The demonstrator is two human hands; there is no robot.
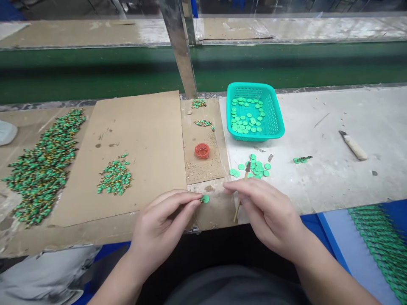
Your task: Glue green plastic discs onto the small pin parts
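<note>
While right hand (263,207) holds a stick (241,192), left fingers (190,203) pinch a green disc (205,198)

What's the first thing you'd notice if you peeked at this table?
Green everywhere: a big heap of small green parts spreads over the cardboard at far left, and a teal basket of green discs sits behind the middle. Up front, the left hand pinches one green disc, while the right hand holds a thin stick beside a small red cap.
</note>
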